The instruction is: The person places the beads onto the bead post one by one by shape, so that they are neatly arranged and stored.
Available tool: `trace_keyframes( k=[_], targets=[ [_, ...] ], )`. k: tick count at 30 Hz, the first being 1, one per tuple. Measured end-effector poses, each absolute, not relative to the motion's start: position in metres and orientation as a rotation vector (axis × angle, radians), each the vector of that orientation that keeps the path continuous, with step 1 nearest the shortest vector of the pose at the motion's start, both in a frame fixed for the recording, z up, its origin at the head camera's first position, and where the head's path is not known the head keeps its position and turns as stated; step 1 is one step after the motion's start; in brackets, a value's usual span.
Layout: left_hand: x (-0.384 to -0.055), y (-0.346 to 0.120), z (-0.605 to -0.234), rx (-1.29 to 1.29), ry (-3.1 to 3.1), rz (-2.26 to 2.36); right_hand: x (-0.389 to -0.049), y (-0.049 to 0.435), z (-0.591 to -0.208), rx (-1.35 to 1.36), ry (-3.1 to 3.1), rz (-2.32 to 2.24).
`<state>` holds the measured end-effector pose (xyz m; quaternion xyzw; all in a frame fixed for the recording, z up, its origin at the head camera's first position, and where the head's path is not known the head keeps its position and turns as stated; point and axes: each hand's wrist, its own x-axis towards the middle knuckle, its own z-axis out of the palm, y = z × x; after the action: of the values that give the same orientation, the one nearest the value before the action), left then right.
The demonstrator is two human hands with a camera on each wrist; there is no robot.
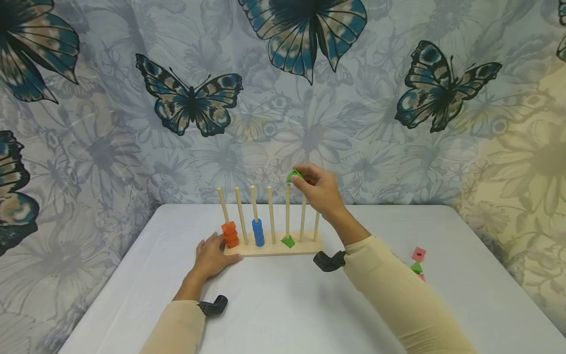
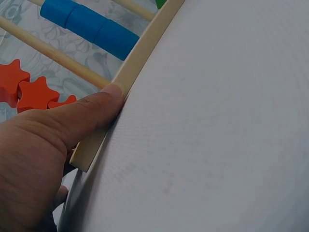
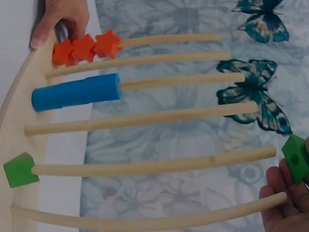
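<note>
A wooden base (image 1: 265, 250) with several upright pegs stands on the table. My left hand (image 1: 211, 256) grips its left end, the thumb (image 2: 104, 99) lying along the front edge. Orange star beads (image 1: 230, 234) are stacked on the leftmost peg, and blue cylinder beads (image 1: 258, 233) on the third. One green triangular bead (image 1: 288, 241) lies at the foot of the fifth peg (image 3: 159, 163). At that peg's top, my right hand (image 1: 322, 189) pinches another green triangular bead (image 3: 296, 157) between thumb and fingers. The hole in this bead faces the peg's tip in the right wrist view.
On the table's right side lie two pink square beads (image 1: 418, 254) with a green triangular bead (image 1: 416, 268) between them, partly behind the right sleeve (image 1: 389, 290). A butterfly-patterned cloth (image 1: 309, 123) hangs behind the white table (image 1: 274, 305).
</note>
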<state>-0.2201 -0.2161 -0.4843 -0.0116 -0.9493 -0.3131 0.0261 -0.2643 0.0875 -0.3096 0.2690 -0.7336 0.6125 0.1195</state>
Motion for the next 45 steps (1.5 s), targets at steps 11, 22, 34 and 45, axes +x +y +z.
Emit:
trace_keyframes(
  k=[11,22,34,45],
  targets=[
    [-0.221,-0.216,-0.485,-0.035,-2.934,-0.966,-0.268,0.079,-0.323,0.785,-2.231,1.666],
    [-0.222,-0.217,-0.485,-0.044,-2.936,-0.938,-0.269,0.078,-0.334,0.761,-2.255,1.687],
    [-0.222,-0.218,-0.486,-0.037,-2.943,-0.940,-0.267,0.079,-0.354,0.711,-2.255,1.837],
    [-0.222,-0.217,-0.486,-0.048,-2.940,-0.950,-0.267,0.078,-0.373,0.652,-2.258,1.906]
  ],
)
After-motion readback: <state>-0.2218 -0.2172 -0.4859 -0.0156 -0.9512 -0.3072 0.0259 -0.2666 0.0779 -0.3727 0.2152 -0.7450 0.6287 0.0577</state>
